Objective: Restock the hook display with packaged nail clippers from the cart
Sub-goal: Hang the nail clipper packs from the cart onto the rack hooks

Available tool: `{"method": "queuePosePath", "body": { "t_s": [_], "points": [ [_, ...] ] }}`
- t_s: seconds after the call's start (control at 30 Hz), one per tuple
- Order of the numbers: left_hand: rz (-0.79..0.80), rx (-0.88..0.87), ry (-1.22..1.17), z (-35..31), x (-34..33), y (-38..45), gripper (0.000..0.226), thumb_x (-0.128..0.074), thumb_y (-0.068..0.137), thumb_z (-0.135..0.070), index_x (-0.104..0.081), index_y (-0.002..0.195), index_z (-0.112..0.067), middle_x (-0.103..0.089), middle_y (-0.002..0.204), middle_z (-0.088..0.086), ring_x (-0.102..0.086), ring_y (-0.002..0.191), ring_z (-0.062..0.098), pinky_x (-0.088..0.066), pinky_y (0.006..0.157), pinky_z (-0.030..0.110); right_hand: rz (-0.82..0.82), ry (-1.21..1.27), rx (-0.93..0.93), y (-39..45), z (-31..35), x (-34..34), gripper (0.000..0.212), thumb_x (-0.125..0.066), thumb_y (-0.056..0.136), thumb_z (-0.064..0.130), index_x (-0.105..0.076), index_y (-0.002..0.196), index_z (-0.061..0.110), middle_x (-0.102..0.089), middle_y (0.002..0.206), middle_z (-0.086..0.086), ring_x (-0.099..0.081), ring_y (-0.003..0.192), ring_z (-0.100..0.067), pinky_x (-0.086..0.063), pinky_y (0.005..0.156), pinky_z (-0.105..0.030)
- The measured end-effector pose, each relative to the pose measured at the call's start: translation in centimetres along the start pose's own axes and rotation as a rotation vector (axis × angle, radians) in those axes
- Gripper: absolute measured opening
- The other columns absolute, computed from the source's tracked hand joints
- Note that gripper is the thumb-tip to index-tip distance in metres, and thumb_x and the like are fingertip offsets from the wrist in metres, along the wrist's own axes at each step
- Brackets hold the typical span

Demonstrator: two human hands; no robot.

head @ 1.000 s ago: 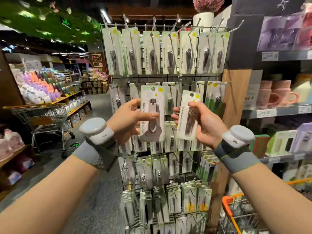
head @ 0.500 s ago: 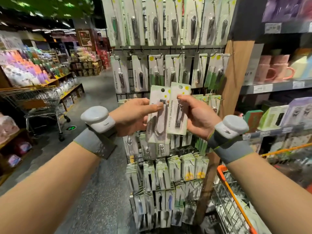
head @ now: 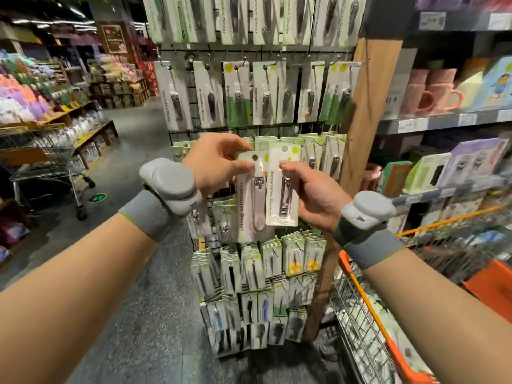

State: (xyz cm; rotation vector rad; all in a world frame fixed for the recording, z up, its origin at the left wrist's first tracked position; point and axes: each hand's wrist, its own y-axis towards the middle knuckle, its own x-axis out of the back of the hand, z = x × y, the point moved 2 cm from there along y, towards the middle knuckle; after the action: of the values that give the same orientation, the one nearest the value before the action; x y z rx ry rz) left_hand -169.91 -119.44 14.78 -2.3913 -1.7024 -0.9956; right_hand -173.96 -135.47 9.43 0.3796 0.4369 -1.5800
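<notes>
My left hand pinches the top of a large white nail clipper pack near its hang hole. My right hand holds a smaller nail clipper pack by its right edge, overlapping the large pack. Both packs hang upright in front of the hook display, level with its third row. The black grid display carries rows of clipper packs on metal hooks, with small scissors and tweezers packs lower down. The orange-rimmed wire cart stands at the lower right, below my right forearm.
A wooden post borders the display on the right, with shelves of pink mugs and boxed goods beyond. A metal shopping trolley stands in the aisle at the left, before shelves of colourful bottles. Grey floor runs along the left.
The view has tilted down, so the display rows sit higher in frame. My two hands have come together and the two packs now overlap; both stay held.
</notes>
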Motion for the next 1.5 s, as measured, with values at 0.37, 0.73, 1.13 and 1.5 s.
{"method": "queuePosePath", "body": {
  "t_s": [0.37, 0.73, 1.13, 1.5],
  "points": [
    [0.049, 0.24, 0.191, 6.1, -6.2, 0.0, 0.012, -0.064, 0.087, -0.01, -0.068, 0.096, -0.002, -0.07, 0.094, 0.014, -0.066, 0.09, 0.029, -0.055, 0.083, 0.045, -0.023, -0.002, -0.143, 3.1, -1.3, 6.9, 0.022, -0.045, 0.097, 0.016, -0.062, 0.093, 0.002, -0.069, 0.078, -0.01, -0.067, 0.065, -0.019, -0.057, 0.065, -0.029],
    [-0.079, 0.226, 0.496, 8.2, -7.7, 1.3, 0.014, -0.071, 0.083, -0.017, -0.075, 0.096, -0.013, -0.073, 0.092, 0.003, -0.066, 0.086, 0.012, -0.049, 0.086, 0.024, -0.003, -0.077, -0.239, 7.0, -3.2, 7.6, 0.021, -0.045, 0.096, 0.015, -0.06, 0.098, -0.001, -0.067, 0.096, -0.018, -0.066, 0.082, -0.027, -0.055, 0.073, -0.034],
    [0.047, 0.266, 0.716, 10.5, -8.6, 4.3, 0.017, -0.061, 0.088, -0.01, -0.072, 0.098, -0.019, -0.071, 0.101, 0.003, -0.062, 0.101, 0.024, -0.047, 0.085, 0.029, -0.042, -0.276, -0.295, 10.1, -4.8, 6.7, 0.026, -0.057, 0.091, 0.02, -0.062, 0.108, 0.0, -0.061, 0.098, -0.019, -0.058, 0.09, -0.031, -0.048, 0.092, -0.048],
    [0.167, 0.345, 0.833, 12.8, -9.6, 7.1, 0.015, -0.058, 0.088, -0.01, -0.065, 0.099, -0.016, -0.065, 0.108, 0.011, -0.058, 0.101, 0.034, -0.049, 0.085, 0.037, -0.035, -0.253, -0.338, 12.1, -5.1, 7.0, 0.024, -0.067, 0.081, 0.027, -0.061, 0.096, 0.009, -0.06, 0.095, -0.012, -0.058, 0.091, -0.028, -0.044, 0.101, -0.047]
  ]
}}
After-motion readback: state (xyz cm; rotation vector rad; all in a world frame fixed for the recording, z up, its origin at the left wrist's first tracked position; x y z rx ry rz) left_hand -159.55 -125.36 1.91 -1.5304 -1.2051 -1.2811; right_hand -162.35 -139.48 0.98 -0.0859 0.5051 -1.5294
